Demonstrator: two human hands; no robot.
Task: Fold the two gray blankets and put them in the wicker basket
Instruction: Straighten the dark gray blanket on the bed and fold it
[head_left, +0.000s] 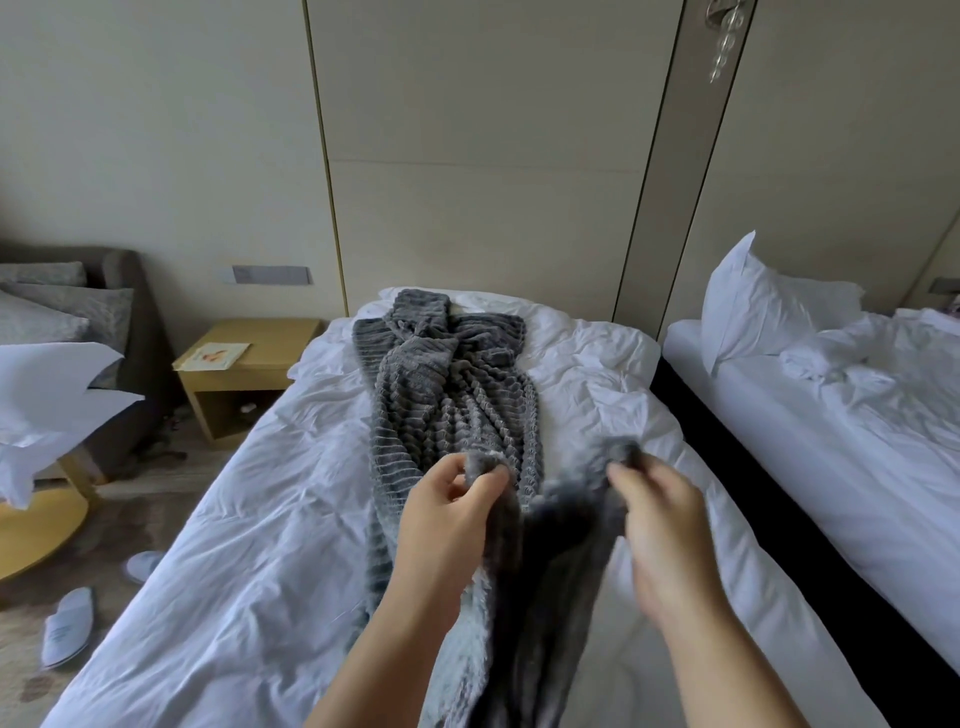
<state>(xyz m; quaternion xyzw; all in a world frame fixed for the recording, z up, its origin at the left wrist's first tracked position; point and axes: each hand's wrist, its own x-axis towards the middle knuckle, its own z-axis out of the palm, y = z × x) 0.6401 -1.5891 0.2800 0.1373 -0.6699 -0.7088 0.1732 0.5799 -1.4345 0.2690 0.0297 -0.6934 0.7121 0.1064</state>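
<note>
I count two gray blankets. The fluffy blanket (550, 571), long-piled and soft, hangs between the hands over the near end of the white bed (234, 519). The left hand (447, 519) and right hand (665, 540) each pinch a top corner with curled fingers. Beyond it, the ribbed blanket (447, 395), wavy-ridged, lies bunched in a strip on the bed, its long axis pointing toward the far wall. A second bed (831, 441) stands to the right, and two white slippers (67, 626) lie on the floor to the left.

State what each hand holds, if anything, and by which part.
The left hand and right hand each pinch the upper edge of the dark gray furry blanket, at separate spots.
</note>
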